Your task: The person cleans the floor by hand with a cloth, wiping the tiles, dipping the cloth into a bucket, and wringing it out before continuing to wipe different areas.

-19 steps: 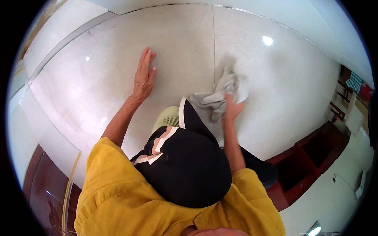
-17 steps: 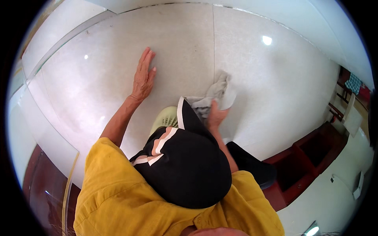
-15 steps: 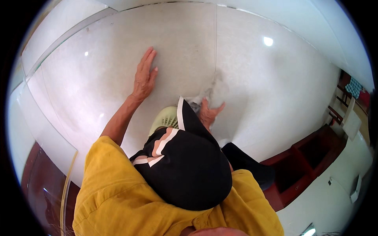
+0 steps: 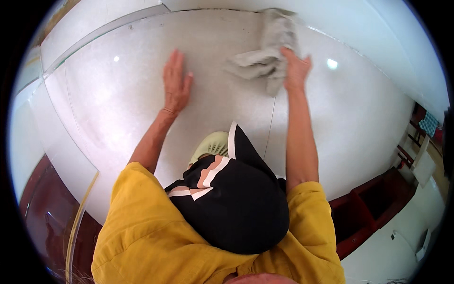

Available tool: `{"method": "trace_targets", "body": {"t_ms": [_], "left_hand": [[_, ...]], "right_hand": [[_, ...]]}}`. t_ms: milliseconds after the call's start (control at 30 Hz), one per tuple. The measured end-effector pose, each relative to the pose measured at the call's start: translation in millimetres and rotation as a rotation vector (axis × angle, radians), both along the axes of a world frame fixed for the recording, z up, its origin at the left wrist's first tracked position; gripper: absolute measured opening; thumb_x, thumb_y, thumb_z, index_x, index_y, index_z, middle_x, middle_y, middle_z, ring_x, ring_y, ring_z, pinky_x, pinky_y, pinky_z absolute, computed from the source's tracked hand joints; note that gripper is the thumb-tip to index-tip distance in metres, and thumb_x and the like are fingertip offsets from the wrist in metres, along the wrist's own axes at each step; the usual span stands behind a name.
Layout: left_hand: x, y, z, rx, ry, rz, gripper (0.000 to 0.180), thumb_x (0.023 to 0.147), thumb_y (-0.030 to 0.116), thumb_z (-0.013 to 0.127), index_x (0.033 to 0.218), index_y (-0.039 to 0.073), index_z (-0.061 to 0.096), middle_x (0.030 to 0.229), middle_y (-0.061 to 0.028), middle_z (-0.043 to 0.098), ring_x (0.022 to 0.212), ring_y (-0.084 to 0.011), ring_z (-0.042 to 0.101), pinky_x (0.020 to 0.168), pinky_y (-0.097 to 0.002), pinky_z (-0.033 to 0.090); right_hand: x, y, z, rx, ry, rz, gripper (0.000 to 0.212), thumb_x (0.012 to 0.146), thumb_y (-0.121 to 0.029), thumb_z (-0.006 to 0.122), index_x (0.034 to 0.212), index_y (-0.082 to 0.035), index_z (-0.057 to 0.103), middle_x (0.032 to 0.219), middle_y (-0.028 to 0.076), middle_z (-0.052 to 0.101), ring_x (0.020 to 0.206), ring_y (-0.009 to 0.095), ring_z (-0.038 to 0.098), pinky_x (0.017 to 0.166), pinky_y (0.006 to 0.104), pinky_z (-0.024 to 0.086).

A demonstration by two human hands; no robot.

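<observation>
A crumpled grey-beige cloth (image 4: pixel 272 54) lies spread on the pale tiled floor (image 4: pixel 213 99), its far end close to the base of the far wall. My right hand (image 4: pixel 295 71) is closed on the cloth's right side, the arm stretched far forward; the picture is slightly smeared there. Left of it, my left hand (image 4: pixel 177 85) is held out with fingers extended over the floor and nothing in it. Whether its palm touches the tile I cannot tell.
Below me are my black-clad knee (image 4: pixel 236 203) and a pale green clog (image 4: pixel 213 144). A dark red wooden cabinet (image 4: pixel 350 215) with open compartments stands at the right. Dark red panelling (image 4: pixel 56 208) is at lower left, and a white wall (image 4: pixel 378 52) runs along the far right.
My right hand has swept the cloth from beside my foot forward to the far wall. My left hand stays in nearly the same place over the floor.
</observation>
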State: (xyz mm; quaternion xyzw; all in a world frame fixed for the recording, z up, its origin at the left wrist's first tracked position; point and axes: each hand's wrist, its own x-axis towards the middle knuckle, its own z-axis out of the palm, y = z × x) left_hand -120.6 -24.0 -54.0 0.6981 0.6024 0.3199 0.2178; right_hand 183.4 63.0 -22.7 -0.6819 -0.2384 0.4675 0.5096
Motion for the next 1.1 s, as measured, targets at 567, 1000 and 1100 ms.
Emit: {"method": "trace_targets", "body": {"t_ms": [567, 1000, 1100], "left_hand": [[129, 108, -5, -0.155, -0.337, -0.146, 0.056, 0.095, 0.017, 0.042, 0.144, 0.003, 0.020, 0.145, -0.0164, 0.032, 0.134, -0.0281, 0.031, 0.111, -0.0386, 0.020], [51, 96, -9, -0.237, -1.043, 0.132, 0.057, 0.097, 0.024, 0.045, 0.142, -0.003, 0.023, 0.146, -0.0144, 0.027, 0.134, -0.0251, 0.032, 0.109, -0.0359, 0.030], [74, 99, -7, -0.323, -1.082, 0.105, 0.056, 0.097, 0.026, 0.044, 0.141, -0.002, 0.026, 0.145, -0.0135, 0.031, 0.134, -0.0237, 0.031, 0.109, -0.0337, 0.028]], "right_hand": [[-49, 21, -13, -0.222, -1.239, 0.328, 0.050, 0.071, -0.014, 0.070, 0.116, -0.012, 0.049, 0.124, 0.006, 0.045, 0.112, 0.032, 0.043, 0.082, 0.0484, 0.044], [-54, 23, -13, -0.134, -1.008, 0.234, 0.054, 0.072, -0.010, 0.064, 0.123, -0.005, 0.047, 0.120, 0.013, 0.045, 0.107, 0.035, 0.044, 0.086, 0.0427, 0.046], [-79, 26, -8, -0.156, -1.109, 0.297, 0.051, 0.072, -0.010, 0.064, 0.120, -0.004, 0.048, 0.119, 0.012, 0.045, 0.106, 0.033, 0.045, 0.084, 0.0410, 0.048]]}}
